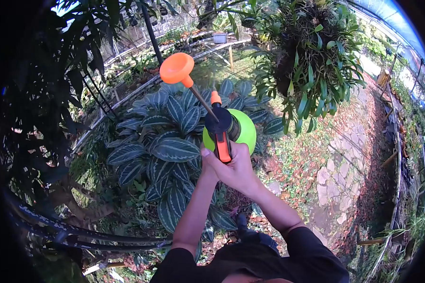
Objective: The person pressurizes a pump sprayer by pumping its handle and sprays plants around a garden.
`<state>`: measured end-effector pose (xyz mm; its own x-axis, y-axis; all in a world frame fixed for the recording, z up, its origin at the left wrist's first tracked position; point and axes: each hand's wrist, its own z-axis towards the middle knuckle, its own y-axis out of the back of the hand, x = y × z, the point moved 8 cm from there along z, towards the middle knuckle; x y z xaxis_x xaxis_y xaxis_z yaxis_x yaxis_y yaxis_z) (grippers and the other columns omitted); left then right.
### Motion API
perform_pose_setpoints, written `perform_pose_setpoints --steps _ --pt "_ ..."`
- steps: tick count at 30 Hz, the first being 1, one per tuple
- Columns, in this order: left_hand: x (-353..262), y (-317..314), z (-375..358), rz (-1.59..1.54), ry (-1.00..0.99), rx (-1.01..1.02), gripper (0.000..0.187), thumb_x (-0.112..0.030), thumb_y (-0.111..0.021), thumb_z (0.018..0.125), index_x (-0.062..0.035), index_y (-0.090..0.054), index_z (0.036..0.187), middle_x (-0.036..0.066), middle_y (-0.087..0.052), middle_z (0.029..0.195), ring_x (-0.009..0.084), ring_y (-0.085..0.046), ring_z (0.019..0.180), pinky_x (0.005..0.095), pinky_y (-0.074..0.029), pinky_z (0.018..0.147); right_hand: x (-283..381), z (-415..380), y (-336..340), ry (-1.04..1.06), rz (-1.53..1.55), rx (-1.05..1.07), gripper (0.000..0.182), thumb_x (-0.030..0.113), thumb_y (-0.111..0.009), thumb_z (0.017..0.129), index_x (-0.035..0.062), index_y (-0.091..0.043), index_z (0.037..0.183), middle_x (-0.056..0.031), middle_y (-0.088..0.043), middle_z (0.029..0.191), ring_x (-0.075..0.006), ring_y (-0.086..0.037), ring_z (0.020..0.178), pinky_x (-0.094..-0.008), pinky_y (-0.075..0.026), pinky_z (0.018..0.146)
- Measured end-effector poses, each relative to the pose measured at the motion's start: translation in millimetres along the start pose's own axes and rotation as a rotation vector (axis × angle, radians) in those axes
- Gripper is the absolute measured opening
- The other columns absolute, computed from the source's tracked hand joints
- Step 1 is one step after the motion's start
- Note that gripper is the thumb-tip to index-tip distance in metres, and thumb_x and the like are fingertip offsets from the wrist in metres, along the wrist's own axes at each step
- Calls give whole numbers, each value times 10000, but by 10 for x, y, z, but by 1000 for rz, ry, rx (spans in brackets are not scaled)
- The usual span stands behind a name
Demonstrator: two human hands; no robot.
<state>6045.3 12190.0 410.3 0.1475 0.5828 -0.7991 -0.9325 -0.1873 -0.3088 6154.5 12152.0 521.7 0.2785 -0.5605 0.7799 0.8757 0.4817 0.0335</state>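
A pump sprayer [248, 132] with a bright green tank, black head and orange nozzle is held out in front of me. Its orange pump knob [176, 68] stands raised on a long metal rod, leaning to the upper left. My right hand [238, 170] is closed around the sprayer's handle, just below the orange trigger [223, 150]. Close against it, my left hand [208, 164] grips the sprayer from the left side; its fingers are mostly hidden behind the handle and tank. Striped broad-leaved plants [174, 146] grow beyond and below the sprayer.
A large hanging plant clump [311, 61] is at the upper right. To the right runs a stone path [337, 174] with fallen leaves. Dark pipes [94, 238] cross the lower left. A grey pot [219, 37] stands on the far railing.
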Motion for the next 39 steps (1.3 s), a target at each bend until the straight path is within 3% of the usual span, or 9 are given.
perform_pose_setpoints --steps 1,2,3,5,7,13,20,36,39 --pt "-90 38 214 4 -46 3 214 -190 -507 951 -69 -537 1125 -2 -564 969 92 -579 816 260 -508 688 32 157 -27 47 19 14 321 147 -710 850 2 -496 661 -7 -456 535 -47 -397 518 -269 -345 459" --pt "-34 85 384 -328 71 -46 204 -166 -514 941 -60 -540 1114 -6 -569 974 90 -584 819 264 -513 696 45 304 -44 93 39 28 315 142 -710 849 1 -499 662 -10 -461 535 -48 -400 517 -270 -348 459" --pt "-253 61 542 -69 -26 -32 190 -153 -486 954 -44 -543 1099 -8 -581 982 84 -599 834 267 -517 699 23 454 -59 123 45 45 277 115 -699 841 0 -511 673 -12 -479 536 -48 -414 514 -272 -358 460" --pt "-321 190 824 9 -64 -51 215 -176 -449 972 -45 -542 1114 3 -592 1005 97 -612 859 272 -524 708 12 709 -63 153 92 52 254 98 -689 836 0 -514 680 -12 -486 539 -48 -419 513 -271 -365 463" --pt "-196 282 1004 -332 65 -179 290 -245 -383 997 -51 -538 1149 20 -609 1038 129 -635 901 295 -539 742 -21 905 -55 175 126 52 214 66 -673 823 -3 -518 692 -18 -494 544 -51 -429 514 -269 -377 470" --pt "94 413 1062 -298 216 -321 314 -269 -373 996 -62 -534 1169 25 -612 1057 148 -641 921 309 -536 778 -481 1157 -10 63 137 48 205 58 -672 816 -10 -522 693 -29 -510 548 -55 -455 521 -276 -388 478" --pt "474 511 1089 -317 259 -319 316 -273 -378 993 -66 -534 1174 22 -612 1057 145 -638 919 307 -532 782 -769 1234 -2 10 139 38 210 60 -672 815 -13 -518 692 -36 -521 550 -67 -456 513 -279 -387 480" --pt "324 1024 1128 -370 244 -396 312 -272 -385 988 -72 -538 1173 5 -612 1035 134 -632 913 307 -523 777 -818 1403 -481 -16 159 146 202 83 -660 788 -24 -508 708 -31 -492 568 -61 -431 557 -276 -391 508" --pt "228 1010 1297 -268 227 -269 306 -257 -387 988 -69 -527 1185 2 -610 1054 138 -629 943 310 -521 791 -741 1419 -462 8 113 128 171 78 -655 787 -25 -533 726 -30 -515 567 -64 -462 546 -272 -403 507"
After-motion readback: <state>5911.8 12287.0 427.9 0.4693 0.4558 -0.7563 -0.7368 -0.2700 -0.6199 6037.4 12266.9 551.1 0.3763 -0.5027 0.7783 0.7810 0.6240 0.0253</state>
